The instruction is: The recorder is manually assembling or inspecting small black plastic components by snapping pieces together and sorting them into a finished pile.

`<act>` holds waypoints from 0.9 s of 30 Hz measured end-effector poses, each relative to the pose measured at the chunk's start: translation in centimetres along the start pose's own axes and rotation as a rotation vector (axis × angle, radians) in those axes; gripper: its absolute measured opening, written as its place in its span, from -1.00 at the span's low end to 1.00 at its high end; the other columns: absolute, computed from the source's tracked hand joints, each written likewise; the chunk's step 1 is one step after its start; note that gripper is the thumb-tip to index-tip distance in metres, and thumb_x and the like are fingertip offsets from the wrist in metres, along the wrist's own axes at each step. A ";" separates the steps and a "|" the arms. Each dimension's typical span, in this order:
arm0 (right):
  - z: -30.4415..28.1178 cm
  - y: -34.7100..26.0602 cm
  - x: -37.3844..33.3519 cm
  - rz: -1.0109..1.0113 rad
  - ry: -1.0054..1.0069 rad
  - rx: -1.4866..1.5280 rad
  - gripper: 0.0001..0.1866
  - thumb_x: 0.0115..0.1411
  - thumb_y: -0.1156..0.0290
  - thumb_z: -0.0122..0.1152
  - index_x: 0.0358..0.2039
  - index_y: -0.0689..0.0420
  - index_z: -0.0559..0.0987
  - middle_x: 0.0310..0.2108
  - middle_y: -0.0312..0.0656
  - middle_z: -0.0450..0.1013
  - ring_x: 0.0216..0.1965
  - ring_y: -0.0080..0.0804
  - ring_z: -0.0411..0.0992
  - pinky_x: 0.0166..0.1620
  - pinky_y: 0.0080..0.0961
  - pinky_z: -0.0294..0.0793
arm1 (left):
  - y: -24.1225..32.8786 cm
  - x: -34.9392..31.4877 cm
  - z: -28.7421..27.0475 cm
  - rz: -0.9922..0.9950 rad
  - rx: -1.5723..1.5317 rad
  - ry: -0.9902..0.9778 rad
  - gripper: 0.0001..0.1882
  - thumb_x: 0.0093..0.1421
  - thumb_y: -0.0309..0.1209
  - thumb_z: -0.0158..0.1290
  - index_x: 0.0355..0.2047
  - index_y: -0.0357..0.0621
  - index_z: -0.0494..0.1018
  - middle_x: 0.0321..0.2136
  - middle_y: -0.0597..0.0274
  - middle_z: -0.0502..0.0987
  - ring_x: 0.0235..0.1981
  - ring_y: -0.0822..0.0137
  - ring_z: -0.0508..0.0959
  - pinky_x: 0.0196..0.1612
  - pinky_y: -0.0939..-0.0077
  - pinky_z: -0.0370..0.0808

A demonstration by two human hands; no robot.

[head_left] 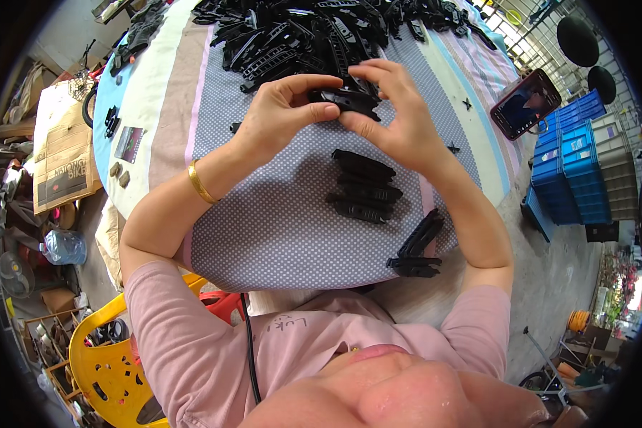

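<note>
My left hand (282, 114) pinches a long black plastic part (353, 102) between thumb and fingers, over the far middle of the table. At the part's right end is my right hand (399, 114), its thumb close against the part and its index finger lifted apart. Whether that thumb presses on the part I cannot tell. Closer to me, several similar black parts (364, 187) lie side by side in a short row. To their right, near the table edge, more black parts (415, 250) rest at an angle to each other. A large heap of black parts (285, 43) covers the far side.
A patterned, striped cloth (257, 228) covers the table. On the right a phone (526, 104) stands tilted, with stacked blue crates (574, 171) beyond. At the left edge lie a small card (130, 144) and small black pieces (111, 121). A yellow chair (114, 357) is at lower left.
</note>
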State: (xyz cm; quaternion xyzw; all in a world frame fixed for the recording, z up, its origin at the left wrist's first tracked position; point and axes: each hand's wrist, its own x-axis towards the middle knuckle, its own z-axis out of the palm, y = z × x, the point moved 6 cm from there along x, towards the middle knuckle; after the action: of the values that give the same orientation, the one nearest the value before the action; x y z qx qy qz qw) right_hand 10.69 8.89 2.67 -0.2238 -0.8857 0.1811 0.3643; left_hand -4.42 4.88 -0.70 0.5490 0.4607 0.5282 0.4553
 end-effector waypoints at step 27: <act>-1.8 12.3 5.6 0.207 -0.026 -0.107 -0.70 0.12 0.28 0.11 -0.19 0.18 0.53 -0.33 -0.17 0.52 -0.30 -0.36 0.49 -0.23 -0.53 0.45 | -2.2 -0.6 3.5 -0.069 0.300 -0.367 -0.68 -0.03 -0.45 0.19 -0.21 -0.26 0.49 -0.32 0.17 0.53 -0.34 0.43 0.52 -0.23 0.60 0.49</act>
State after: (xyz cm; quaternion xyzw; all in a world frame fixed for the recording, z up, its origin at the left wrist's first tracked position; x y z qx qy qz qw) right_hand 11.65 22.40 1.09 -0.3308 -0.8709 0.1730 0.3197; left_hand -0.95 4.65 -3.10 0.6813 0.4620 0.3293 0.4625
